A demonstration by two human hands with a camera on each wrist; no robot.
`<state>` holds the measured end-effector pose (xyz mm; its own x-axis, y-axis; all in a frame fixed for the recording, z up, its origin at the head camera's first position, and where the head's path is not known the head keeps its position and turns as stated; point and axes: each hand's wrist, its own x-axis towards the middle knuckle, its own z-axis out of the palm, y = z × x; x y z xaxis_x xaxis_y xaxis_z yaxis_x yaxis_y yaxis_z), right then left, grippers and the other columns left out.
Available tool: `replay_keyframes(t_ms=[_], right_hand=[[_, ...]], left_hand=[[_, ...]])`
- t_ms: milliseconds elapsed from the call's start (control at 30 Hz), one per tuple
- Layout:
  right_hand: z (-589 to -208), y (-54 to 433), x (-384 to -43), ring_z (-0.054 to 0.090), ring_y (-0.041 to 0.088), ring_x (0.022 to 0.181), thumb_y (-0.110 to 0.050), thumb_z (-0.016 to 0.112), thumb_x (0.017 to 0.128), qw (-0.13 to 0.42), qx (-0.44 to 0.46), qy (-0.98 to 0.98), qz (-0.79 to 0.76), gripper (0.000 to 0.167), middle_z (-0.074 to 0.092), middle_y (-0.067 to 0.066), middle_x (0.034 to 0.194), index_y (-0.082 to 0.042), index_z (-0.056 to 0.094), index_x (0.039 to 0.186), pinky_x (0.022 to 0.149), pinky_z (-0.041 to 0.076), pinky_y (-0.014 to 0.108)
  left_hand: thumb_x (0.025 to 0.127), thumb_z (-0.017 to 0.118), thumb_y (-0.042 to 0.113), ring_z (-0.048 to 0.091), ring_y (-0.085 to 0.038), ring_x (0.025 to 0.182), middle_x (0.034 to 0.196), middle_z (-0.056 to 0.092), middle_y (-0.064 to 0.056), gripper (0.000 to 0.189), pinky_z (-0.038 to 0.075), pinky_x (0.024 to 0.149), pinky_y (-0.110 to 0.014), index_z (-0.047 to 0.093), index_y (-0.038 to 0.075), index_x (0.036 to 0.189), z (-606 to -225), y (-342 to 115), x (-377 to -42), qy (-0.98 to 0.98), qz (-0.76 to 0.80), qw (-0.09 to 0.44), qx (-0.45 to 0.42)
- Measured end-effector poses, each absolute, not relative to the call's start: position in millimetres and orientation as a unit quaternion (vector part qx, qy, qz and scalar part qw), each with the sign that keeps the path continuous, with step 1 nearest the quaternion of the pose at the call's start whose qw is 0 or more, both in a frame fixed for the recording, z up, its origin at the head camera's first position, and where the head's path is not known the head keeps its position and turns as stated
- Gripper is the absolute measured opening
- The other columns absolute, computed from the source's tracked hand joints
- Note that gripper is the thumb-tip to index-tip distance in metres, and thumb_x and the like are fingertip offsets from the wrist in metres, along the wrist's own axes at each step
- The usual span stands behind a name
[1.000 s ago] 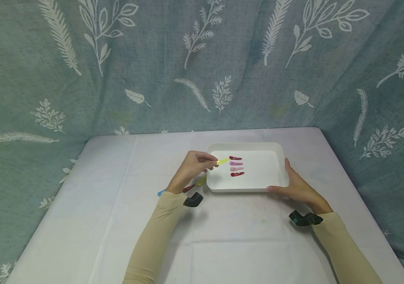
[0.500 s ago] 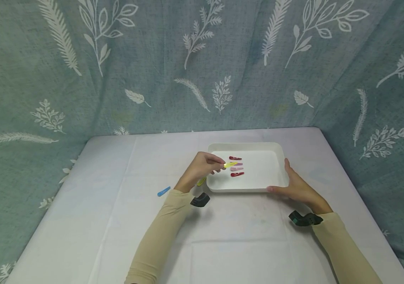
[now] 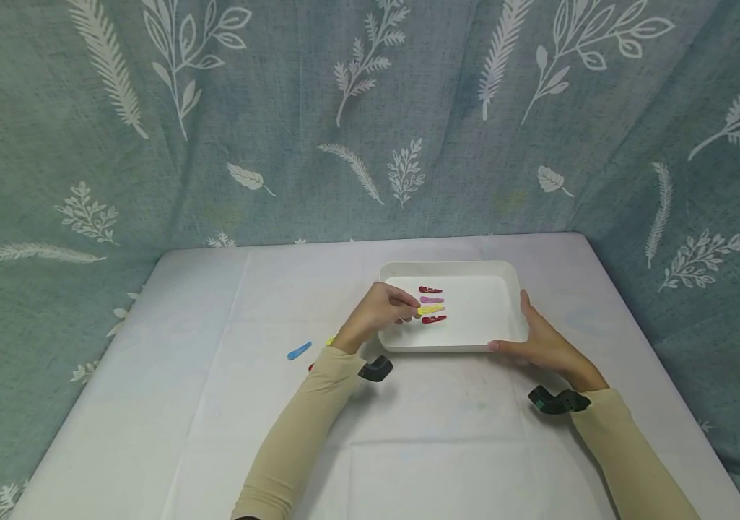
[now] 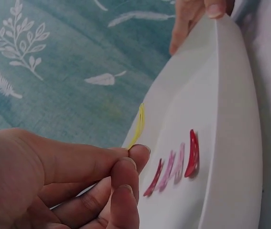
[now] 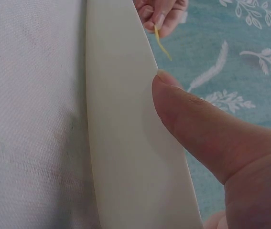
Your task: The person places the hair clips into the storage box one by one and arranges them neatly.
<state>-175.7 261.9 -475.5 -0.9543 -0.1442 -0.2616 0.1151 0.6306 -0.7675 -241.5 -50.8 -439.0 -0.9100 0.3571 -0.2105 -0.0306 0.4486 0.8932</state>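
My left hand (image 3: 379, 312) pinches a yellow snap hair clip (image 3: 431, 310) between thumb and fingertips, above the left part of a white tray (image 3: 486, 310). In the left wrist view the held clip (image 4: 140, 125) points up and away from the fingers. Inside the tray lie a red clip (image 3: 431, 290), a purple clip (image 3: 432, 300), a pink clip (image 4: 179, 163) and a nearer red clip (image 3: 434, 319), lined up in a column. From the head, the yellow clip mostly covers the pink one. My right hand (image 3: 554, 350) grips the tray's near right corner, thumb at the front rim.
Left of the tray, a blue clip (image 3: 299, 351) lies on the white tablecloth (image 3: 434, 433). A yellow clip (image 3: 331, 340) and a red clip (image 3: 310, 367) show only slivers beside the left forearm. A leaf-patterned curtain (image 3: 292, 166) hangs behind the table.
My left hand has carried the yellow clip rightward and nearer me, from the tray's left side to over the pink clip. The right hand and tray stay put.
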Motion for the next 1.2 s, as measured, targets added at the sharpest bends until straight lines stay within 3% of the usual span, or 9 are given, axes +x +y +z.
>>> replay_keyframes(t_ms=[300,533,1200], right_hand=[[-475.0,260.7,-175.5,-0.001,0.052,0.158,-0.048,0.087,0.080,0.149,-0.006,0.891,-0.428,0.143,-0.013,0.028,0.171,-0.007,-0.023,0.161,0.122,0.011,0.073],[-474.7,260.9,-175.3,0.001,0.054,0.157,-0.048,0.087,0.080,0.153,-0.003,0.892,-0.425,0.143,-0.012,0.028,0.171,-0.008,-0.024,0.161,0.121,0.012,0.074],[-475.2,261.1,-175.6,0.002,0.054,0.158,-0.048,0.087,0.081,0.151,-0.007,0.890,-0.430,0.142,-0.011,0.029,0.171,-0.007,-0.024,0.161,0.121,0.013,0.073]], left_hand=[[0.092,0.073,0.004,0.064,-0.011,0.071,0.093,0.079,-0.015,0.013,0.054,0.067,-0.024,0.079,-0.001,0.102,-444.1,-44.1,-243.1,0.840,0.494,0.194,0.110],[0.092,0.074,0.006,0.061,-0.010,0.068,0.089,0.078,-0.014,0.012,0.048,0.061,-0.021,0.079,-0.001,0.101,-445.6,-38.8,-243.7,0.852,0.473,0.199,0.100],[0.089,0.079,0.007,0.056,-0.011,0.075,0.092,0.078,-0.010,0.005,0.043,0.063,-0.020,0.081,0.003,0.091,-449.6,-26.0,-239.5,0.904,0.383,0.170,0.091]])
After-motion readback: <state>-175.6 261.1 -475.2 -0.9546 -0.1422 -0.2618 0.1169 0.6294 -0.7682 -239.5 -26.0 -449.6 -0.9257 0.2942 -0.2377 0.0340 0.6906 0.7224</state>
